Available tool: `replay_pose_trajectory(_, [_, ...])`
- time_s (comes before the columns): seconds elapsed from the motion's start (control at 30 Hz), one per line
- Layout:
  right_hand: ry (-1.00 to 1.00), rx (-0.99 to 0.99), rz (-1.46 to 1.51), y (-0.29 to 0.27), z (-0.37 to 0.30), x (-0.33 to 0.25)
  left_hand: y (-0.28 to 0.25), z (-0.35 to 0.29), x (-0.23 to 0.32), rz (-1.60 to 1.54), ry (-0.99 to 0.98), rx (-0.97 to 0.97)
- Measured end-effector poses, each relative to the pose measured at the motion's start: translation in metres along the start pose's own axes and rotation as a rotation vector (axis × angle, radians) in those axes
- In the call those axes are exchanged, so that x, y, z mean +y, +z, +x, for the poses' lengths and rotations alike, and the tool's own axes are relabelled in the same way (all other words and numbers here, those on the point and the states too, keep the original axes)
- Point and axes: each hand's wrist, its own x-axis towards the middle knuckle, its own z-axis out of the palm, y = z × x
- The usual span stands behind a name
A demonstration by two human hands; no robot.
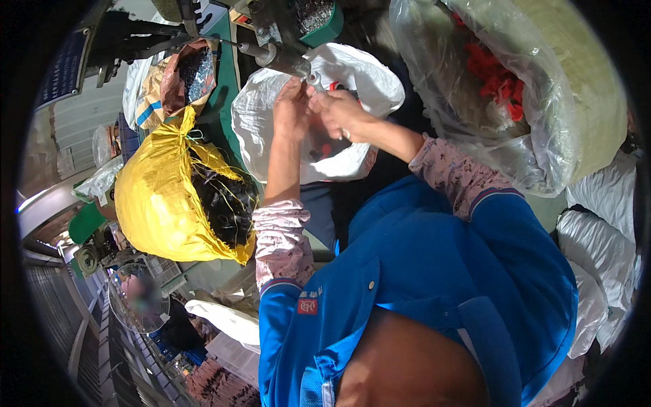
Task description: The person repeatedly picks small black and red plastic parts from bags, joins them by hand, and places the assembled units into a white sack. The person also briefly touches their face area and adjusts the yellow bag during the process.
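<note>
Over an open white sack (pixel 251 112), the left hand (pixel 291 110) and right hand (pixel 340 115) meet by a metal machine arm (pixel 288 62), fingers curled; what they pinch, I cannot tell. Left, a yellow sack (pixel 152 197) bulges with black pieces (pixel 227 207); right, a clear bag (pixel 556 129) holds red pieces (pixel 498 78). A red badge (pixel 307 306) and blue sign (pixel 64 66) bear writing.

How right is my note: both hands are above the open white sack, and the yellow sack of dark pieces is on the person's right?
One slip: the head view shows the yellow sack of dark pieces on the person's left. Left hand and right hand are above the open white sack.
</note>
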Motion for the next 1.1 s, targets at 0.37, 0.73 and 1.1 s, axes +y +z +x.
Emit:
replay_pose_trajectory(0.37, [0.058, -0.161, -0.541, -0.034, 0.012, -0.052, -0.001, 0.022, -0.02, -0.268, -0.069, 0.141])
replay_pose_trajectory(0.73, [0.116, -0.289, -0.423, -0.047, 0.037, -0.049, 0.003, 0.026, -0.017, -0.299, -0.041, 0.238])
replay_pose_trajectory(1.1, [-0.133, 0.189, -0.123, 0.017, 0.028, 0.012, -0.003, 0.03, 0.0, 0.018, -0.076, 0.063])
